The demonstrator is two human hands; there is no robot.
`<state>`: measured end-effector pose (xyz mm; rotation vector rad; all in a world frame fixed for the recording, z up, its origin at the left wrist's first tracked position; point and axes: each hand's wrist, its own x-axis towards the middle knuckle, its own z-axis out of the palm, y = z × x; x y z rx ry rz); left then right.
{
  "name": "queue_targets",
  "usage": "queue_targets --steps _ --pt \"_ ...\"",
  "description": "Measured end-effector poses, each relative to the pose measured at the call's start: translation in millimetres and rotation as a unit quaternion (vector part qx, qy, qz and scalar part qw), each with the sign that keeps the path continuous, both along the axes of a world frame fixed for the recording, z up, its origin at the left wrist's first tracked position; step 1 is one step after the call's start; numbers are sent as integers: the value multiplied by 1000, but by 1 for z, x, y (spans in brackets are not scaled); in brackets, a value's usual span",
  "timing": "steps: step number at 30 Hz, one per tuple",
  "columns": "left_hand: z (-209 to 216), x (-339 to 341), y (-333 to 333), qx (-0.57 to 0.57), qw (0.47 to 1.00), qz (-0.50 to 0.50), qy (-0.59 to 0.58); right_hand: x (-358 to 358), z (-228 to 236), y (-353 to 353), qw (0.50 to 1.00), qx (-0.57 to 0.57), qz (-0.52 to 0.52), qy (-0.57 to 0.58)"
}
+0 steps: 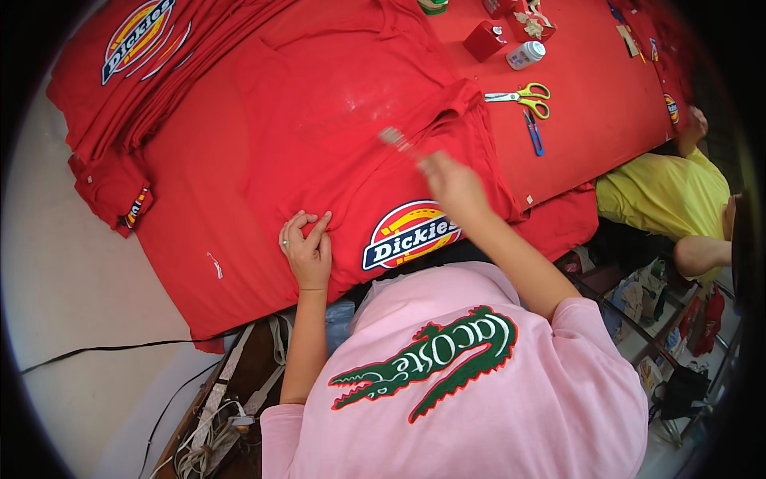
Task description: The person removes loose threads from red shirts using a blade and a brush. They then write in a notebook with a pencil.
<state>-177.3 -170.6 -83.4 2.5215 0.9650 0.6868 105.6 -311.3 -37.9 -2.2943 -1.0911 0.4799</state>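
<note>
A red T-shirt (319, 172) with a round-topped chest logo lies spread on the red-covered table, its logo towards me. My right hand (455, 188) is closed around a small brush (392, 139) with a pale head, blurred by motion, just over or on the shirt. Pale specks and smears mark the fabric ahead of the brush. Resting on the shirt left of the logo is my left hand (307, 251), its slightly bent fingers apart and a ring on one of them; it holds nothing.
Piled red shirts (152, 88) lie at the far left. Towards the right lie green-handled scissors (531, 96), a blue cutter (534, 134), a white bottle (527, 54) and a red box (483, 41). A person in yellow (670, 191) sits at the right; cables (211, 431) hang at lower left.
</note>
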Motion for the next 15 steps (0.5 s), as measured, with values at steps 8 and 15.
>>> queue_targets --steps 8,15 --pt "1 -2 -1 -2 1000 3 0 22 -19 -20 997 -57 4 -52" --pt "0 -1 0 1 1000 -7 3 -8 -16 0 992 31 115 -51"
